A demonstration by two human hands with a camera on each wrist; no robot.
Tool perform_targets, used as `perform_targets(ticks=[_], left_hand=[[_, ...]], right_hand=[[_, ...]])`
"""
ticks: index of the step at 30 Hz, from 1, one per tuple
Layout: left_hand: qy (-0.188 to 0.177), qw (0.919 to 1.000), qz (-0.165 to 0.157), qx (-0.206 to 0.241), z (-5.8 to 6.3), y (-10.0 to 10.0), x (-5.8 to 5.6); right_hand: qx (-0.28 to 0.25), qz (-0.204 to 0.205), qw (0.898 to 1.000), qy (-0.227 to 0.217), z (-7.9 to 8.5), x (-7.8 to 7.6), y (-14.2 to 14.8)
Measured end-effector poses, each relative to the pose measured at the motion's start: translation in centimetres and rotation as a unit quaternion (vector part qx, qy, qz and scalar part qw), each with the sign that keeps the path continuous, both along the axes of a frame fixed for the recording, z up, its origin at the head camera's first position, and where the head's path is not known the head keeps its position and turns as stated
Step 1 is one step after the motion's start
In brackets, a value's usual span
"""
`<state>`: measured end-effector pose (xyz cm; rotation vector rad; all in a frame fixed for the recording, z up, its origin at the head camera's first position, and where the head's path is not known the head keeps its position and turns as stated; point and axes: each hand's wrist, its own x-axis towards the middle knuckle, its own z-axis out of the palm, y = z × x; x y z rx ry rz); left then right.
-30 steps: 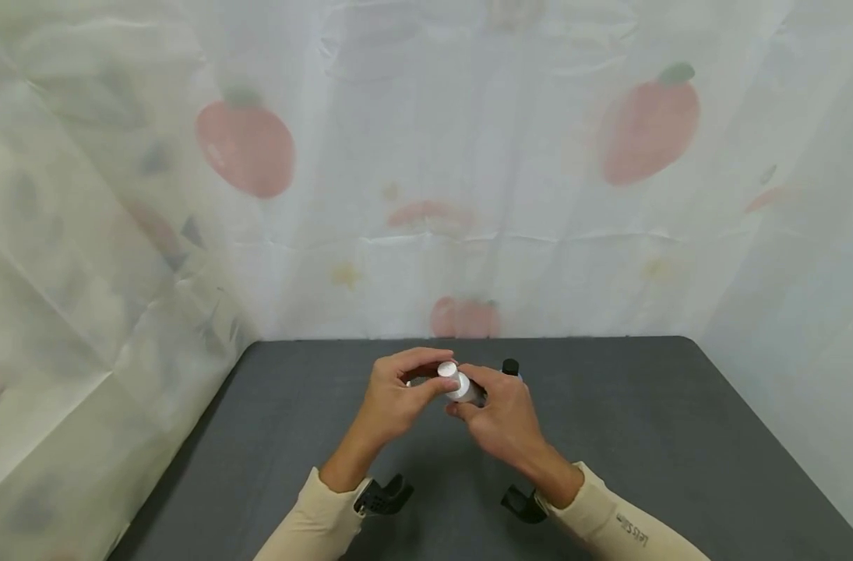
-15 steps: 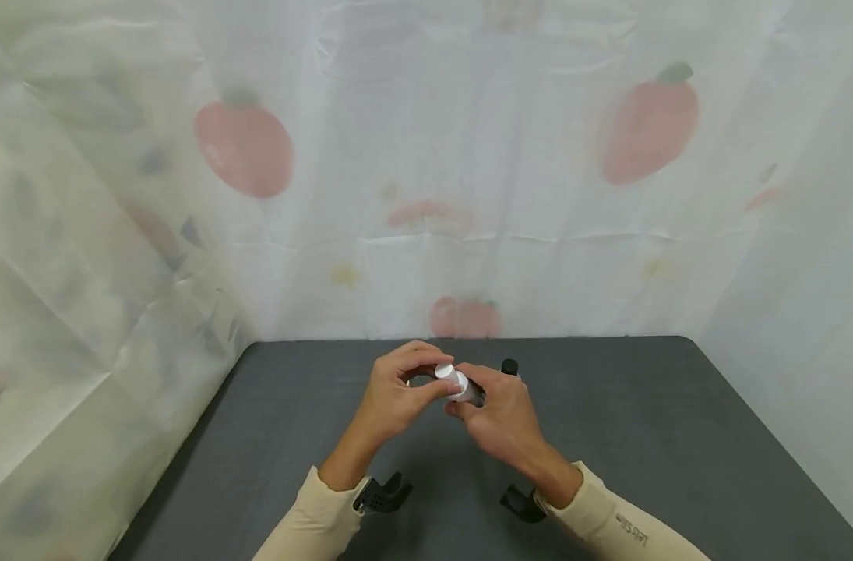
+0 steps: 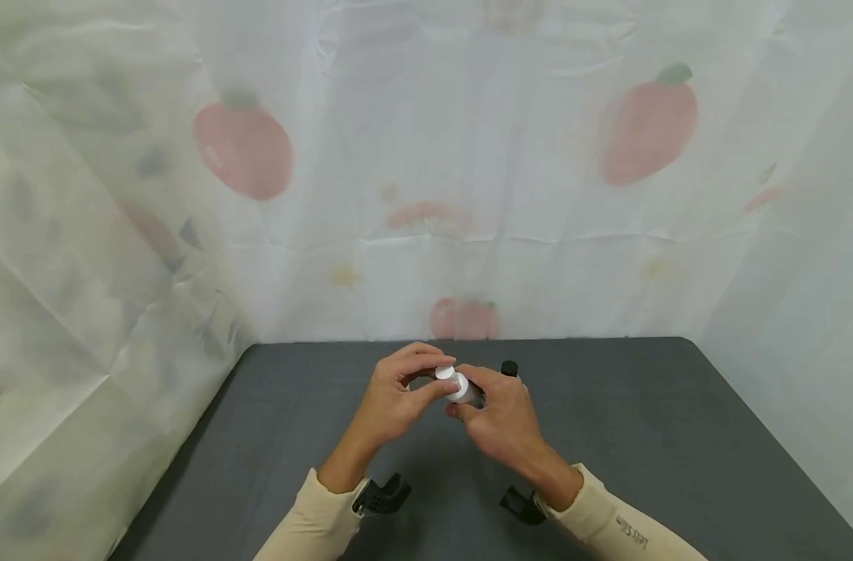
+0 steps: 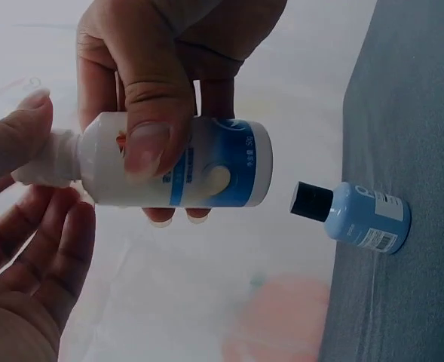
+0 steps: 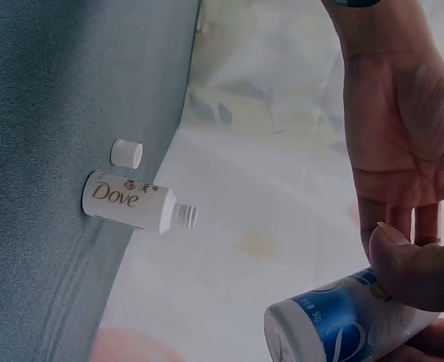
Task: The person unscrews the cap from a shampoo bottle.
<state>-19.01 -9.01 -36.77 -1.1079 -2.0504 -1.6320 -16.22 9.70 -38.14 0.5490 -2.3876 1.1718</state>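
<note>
Above the table, my right hand grips a small white bottle with a blue label, its thumb across the label in the left wrist view. The bottle lies tilted, its top toward my left hand. Thumb and fingers of that left hand pinch the white cap at the bottle's top. In the right wrist view the bottle's white base faces the camera, and the right hand covers its upper part.
On the grey table stands a white Dove bottle with a bare threaded neck, a loose white cap beside it. Behind my right hand stands a blue bottle with a black cap. A fruit-printed curtain hangs behind.
The left fingers shift slightly around the cap, the index finger bending a little more, and the cap tips slightly left. The right hand stays in place on the bottle.
</note>
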Motion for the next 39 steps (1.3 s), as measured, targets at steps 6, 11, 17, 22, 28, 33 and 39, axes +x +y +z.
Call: perform_targets(ticks=[6,11,17,22,28,33,39], left_hand=[[-0.008,0.9994,-0.002,0.034,-0.2,0.6,0.1],[0.01,0.9998,-0.011,0.016,-0.1,0.4,0.3],[-0.01,0.9999,0.004,-0.01,0.4,0.0,0.4],[-0.001,0.9998,0.019,0.005,0.4,0.3,0.3],[0.026,0.9994,-0.002,0.024,0.3,0.7,0.2],[0.069,0.9974,0.019,0.001,0.3,0.6,0.1],[0.047,0.9966,0.024,-0.064,1.0,0.1,0.3]], right_hand=[[-0.006,-0.002,1.0,0.007,0.0,0.1,0.0],[-0.001,-0.005,1.0,0.007,0.0,0.0,0.1],[0.001,-0.007,1.0,0.006,0.3,0.1,0.2],[-0.001,-0.002,1.0,0.004,0.4,0.0,0.1],[-0.001,-0.007,1.0,0.012,0.3,0.1,0.3],[0.002,-0.004,1.0,0.004,0.2,0.1,0.4],[-0.003,-0.013,1.0,0.0,0.3,0.0,0.5]])
